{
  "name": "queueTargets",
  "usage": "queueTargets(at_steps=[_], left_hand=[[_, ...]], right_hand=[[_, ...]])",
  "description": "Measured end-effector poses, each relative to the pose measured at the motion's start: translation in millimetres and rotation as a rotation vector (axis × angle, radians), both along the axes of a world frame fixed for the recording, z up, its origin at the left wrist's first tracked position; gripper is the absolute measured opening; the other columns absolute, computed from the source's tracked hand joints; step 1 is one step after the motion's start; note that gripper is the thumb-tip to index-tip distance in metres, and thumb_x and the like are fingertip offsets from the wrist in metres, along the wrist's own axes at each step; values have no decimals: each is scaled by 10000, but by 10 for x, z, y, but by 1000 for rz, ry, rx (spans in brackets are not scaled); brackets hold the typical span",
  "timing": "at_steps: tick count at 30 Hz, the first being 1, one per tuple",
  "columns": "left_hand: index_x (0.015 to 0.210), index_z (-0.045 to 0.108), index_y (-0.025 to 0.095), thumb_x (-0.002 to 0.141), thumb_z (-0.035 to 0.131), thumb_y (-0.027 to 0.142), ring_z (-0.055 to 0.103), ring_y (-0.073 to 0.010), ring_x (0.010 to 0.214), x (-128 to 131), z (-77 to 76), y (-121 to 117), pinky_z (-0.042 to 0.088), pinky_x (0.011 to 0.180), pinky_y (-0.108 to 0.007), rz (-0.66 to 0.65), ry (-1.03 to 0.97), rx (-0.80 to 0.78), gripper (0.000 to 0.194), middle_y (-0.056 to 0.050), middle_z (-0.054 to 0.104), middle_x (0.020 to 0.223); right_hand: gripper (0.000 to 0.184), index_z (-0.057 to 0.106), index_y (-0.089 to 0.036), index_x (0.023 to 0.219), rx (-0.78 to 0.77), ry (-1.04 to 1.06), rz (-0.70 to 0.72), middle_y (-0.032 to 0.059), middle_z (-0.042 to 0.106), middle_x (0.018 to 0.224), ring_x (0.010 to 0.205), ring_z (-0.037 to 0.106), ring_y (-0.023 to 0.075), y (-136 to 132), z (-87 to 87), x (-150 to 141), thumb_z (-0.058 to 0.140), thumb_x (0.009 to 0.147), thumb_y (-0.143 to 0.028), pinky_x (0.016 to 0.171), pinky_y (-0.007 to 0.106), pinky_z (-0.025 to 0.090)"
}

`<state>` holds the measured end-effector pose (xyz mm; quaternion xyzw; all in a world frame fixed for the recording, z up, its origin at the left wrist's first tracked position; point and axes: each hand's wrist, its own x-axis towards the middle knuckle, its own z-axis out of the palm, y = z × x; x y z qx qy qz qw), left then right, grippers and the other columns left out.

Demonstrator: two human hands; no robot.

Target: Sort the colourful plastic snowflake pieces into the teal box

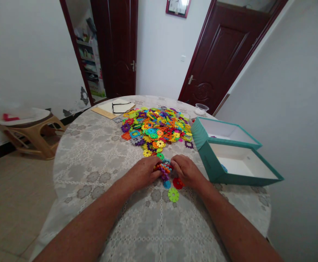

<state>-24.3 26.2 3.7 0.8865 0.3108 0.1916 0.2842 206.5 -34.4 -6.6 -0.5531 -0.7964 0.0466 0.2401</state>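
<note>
Between my two hands is a small cluster of interlocking plastic pieces (164, 169) in red, purple, orange and blue. My left hand (148, 171) is closed on its left side, and my right hand (184, 168) pinches its right side. Just below lie a blue disc (167, 184), a red disc (177, 183) partly beside my right hand, and a lime-green notched disc (173, 195). Beyond my hands spreads a big heap of colourful notched discs and square frames (159, 125). A green disc (160, 156) and a yellow disc (147, 153) lie at its near edge.
A teal box (243, 180) with its lid open stands right of the heap on the cloth-covered round table (98, 145). At the back are glasses (122, 108) on papers and a clear plastic tub (201, 108). A stool (30, 134) stands left of the table.
</note>
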Motion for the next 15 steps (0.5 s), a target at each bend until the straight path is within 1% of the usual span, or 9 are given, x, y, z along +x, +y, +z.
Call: queueTargets(at_steps=[3,6,8,10,11,13,14,15], left_hand=[[1081,697,216,907,643,249,629,-217,907,0,-24,7,430,792,-318,21,-2,25,185,-53,702,992],[1083,681,209,909,647,256,626,-212,895,-3,-23,3,434,779,-313,55,6,13,184,-51,697,992],[1129,674,212,910,656,268,632,-215,922,-5,-18,1,448,807,-315,72,7,8,227,-53,703,1022],[1183,670,214,917,656,277,639,-224,969,-6,-20,3,460,854,-326,71,2,23,273,-64,709,1071],[1191,673,212,922,651,278,642,-230,989,-7,-25,6,464,876,-333,68,0,39,278,-71,710,1090],[1169,688,210,933,638,279,647,-240,1016,-7,-41,13,469,910,-343,57,5,65,250,-78,714,1099],[1146,698,212,940,631,284,650,-245,1022,-6,-51,18,471,923,-347,51,13,70,228,-78,718,1091],[1126,705,215,950,620,292,653,-249,1029,-5,-61,22,473,935,-351,45,20,72,210,-79,724,1083]], right_hand=[[322,592,-224,912,-32,14,5,38,624,842,816,577,200,-28,28,-26,374,1119,-341,770,311,402],[356,601,-222,888,-79,60,3,27,633,810,764,583,185,-62,73,-32,361,1122,-343,735,302,410],[330,651,-217,988,-110,117,12,43,692,890,825,631,191,-93,109,-38,380,1119,-355,772,306,444],[268,667,-216,1186,-137,162,16,75,743,1070,963,678,221,-126,138,-52,501,1079,-398,857,332,482],[323,649,-216,1277,-148,170,17,92,743,1164,1034,684,242,-140,146,-63,591,1035,-422,905,352,492],[518,608,-217,1385,-169,163,28,113,719,1285,1124,678,275,-158,145,-86,738,932,-433,977,387,495],[553,604,-220,1397,-176,158,31,113,714,1301,1140,675,281,-161,137,-97,766,906,-415,995,395,494],[542,612,-224,1391,-182,155,31,109,717,1296,1138,676,279,-158,125,-106,770,899,-390,999,395,495]])
